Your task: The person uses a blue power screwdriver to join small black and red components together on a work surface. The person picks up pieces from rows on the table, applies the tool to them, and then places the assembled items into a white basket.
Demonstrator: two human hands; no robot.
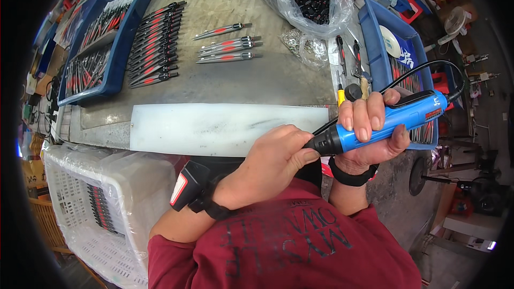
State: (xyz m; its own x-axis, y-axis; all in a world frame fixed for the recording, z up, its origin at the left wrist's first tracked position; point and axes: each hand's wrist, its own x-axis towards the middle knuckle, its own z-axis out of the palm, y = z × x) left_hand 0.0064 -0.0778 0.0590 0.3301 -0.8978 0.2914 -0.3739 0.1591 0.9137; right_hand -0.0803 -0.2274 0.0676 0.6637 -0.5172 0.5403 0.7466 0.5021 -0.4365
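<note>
My right hand [362,121] is wrapped round a blue electric screwdriver [415,113] with a black nose, its cable looping up from the rear end. The tool lies tilted, nose toward my left hand. My left hand [273,155] is closed at that nose, thumb and fingers pinched together. A thin dark piece shows just past its fingertips, but what it grips is mostly hidden. Below both hands is a pale white board [225,128] along the table's near edge. Farther off lie several grey-and-red drafting compasses [227,45], with a longer row of compasses [156,48] to their left.
A blue tray [115,75] of compasses stands far left, and another blue tray [375,27] at right. A clear bag [340,8] holds small black parts. Small metal parts [297,43] and a yellow-handled screwdriver [341,96] lie nearby. At lower left is a plastic-lined white crate [67,182].
</note>
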